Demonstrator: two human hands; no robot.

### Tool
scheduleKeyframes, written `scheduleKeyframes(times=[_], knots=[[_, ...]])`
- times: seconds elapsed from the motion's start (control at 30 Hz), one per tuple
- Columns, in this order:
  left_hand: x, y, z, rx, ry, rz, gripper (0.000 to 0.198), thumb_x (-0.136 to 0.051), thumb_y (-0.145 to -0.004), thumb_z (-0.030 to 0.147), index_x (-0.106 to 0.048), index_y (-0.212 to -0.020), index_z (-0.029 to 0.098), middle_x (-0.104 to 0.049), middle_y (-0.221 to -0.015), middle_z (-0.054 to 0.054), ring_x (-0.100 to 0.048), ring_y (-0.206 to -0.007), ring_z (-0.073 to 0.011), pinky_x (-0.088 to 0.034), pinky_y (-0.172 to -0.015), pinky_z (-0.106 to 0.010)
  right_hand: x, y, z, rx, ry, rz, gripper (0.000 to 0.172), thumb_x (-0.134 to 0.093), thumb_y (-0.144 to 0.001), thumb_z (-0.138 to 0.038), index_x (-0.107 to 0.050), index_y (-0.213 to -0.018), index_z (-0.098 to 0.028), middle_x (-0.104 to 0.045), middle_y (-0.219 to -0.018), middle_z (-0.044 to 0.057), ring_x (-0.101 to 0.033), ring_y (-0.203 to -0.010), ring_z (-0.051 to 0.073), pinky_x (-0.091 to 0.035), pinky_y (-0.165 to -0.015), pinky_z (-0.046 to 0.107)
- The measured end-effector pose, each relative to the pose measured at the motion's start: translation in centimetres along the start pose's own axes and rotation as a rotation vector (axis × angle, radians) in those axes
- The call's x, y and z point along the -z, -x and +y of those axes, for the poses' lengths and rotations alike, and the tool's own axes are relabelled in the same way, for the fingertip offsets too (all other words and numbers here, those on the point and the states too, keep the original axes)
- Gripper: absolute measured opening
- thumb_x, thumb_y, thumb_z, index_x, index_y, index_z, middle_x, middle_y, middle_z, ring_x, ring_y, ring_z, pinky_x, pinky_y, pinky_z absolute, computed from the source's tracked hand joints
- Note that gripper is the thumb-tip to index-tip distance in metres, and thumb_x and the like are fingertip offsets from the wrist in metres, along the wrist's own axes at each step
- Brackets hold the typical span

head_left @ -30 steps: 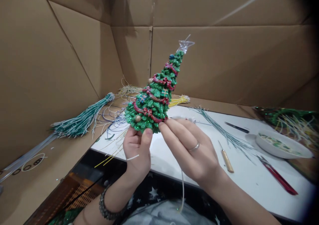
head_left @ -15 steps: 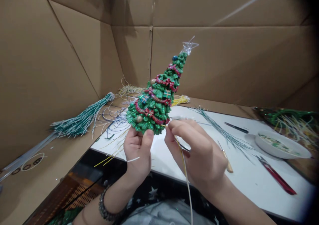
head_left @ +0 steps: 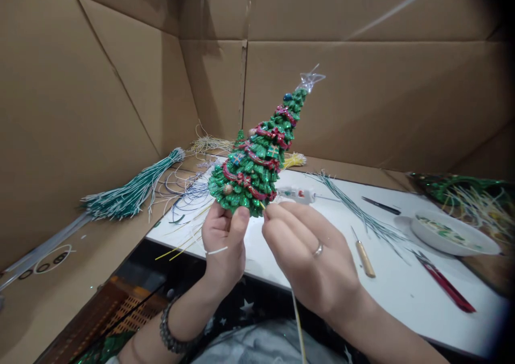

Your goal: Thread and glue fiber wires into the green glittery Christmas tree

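A glittery green Christmas tree figurine with red garlands and a clear star leans to the right above the table. My left hand is closed around its base, thumb in front; a short white strip lies across that thumb's base. My right hand pinches a thin yellow wire against the tree's lower right edge. A pale wire tail hangs below this hand. Whether the wire's tip enters the tree is hidden. Yellow wire ends stick out left of my left hand.
On the white board lie a wooden-handled awl, red-handled pliers, a dark blade-like tool and a glue gun. A white bowl stands right. Green wires are bundled left. Cardboard walls surround the table.
The tree and my left hand have shifted slightly right and down. My right hand has turned, its back now facing me, and the awl and glue gun have come into fuller view.
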State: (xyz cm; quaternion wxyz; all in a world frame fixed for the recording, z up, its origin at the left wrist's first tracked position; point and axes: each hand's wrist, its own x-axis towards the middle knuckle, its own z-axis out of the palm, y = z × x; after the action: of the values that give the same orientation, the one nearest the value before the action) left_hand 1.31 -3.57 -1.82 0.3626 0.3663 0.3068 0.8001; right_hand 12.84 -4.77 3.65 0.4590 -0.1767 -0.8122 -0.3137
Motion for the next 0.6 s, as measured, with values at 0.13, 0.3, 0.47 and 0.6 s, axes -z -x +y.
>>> scheduleKeyframes(times=[0.13, 0.3, 0.47, 0.6], knots=[[-0.3, 0.0, -0.3, 0.078, 0.121, 0.067, 0.031, -0.086, -0.060, 0.045, -0.071, -0.082, 0.030, -0.069, -0.071, 0.004, -0.062, -0.061, -0.0129, -0.054, -0.064, -0.024, 0.4, -0.5, -0.4, 0.045, 0.100, -0.022, 0.013, -0.052, -0.089, -0.007, -0.054, -0.099, -0.015, -0.071, -0.080, 0.011, -0.065, -0.073, 0.021, -0.059, -0.064, 0.037], [-0.6, 0.1, 0.2, 0.158, 0.163, 0.049, 0.033, -0.088, -0.057, 0.041, -0.070, -0.080, 0.027, -0.070, -0.075, 0.004, -0.065, -0.068, -0.0117, -0.055, -0.069, -0.020, 0.0, -0.3, 0.0, 0.024, 0.067, -0.011, 0.013, -0.054, -0.089, -0.007, -0.055, -0.100, -0.012, -0.070, -0.080, 0.010, -0.066, -0.074, 0.019, -0.061, -0.067, 0.035], [-1.1, 0.3, 1.2, 0.219, 0.121, 0.046, 0.030, -0.081, -0.068, 0.041, -0.065, -0.088, 0.024, -0.070, -0.084, 0.000, -0.069, -0.095, -0.0211, -0.053, -0.094, -0.033, -0.8, 0.3, 0.4, -0.005, 0.028, 0.068, 0.012, -0.054, -0.089, -0.005, -0.053, -0.093, -0.016, -0.069, -0.074, 0.006, -0.065, -0.070, 0.017, -0.059, -0.064, 0.032], [-1.1, 0.4, 1.1, 0.210, 0.084, 0.042, 0.033, -0.082, -0.064, 0.039, -0.063, -0.084, 0.022, -0.070, -0.083, -0.001, -0.069, -0.089, -0.0192, -0.054, -0.089, -0.030, -0.8, 0.3, 0.2, 0.004, 0.056, 0.064, 0.014, -0.056, -0.087, -0.004, -0.052, -0.095, -0.015, -0.070, -0.076, 0.009, -0.064, -0.069, 0.019, -0.058, -0.062, 0.035]])
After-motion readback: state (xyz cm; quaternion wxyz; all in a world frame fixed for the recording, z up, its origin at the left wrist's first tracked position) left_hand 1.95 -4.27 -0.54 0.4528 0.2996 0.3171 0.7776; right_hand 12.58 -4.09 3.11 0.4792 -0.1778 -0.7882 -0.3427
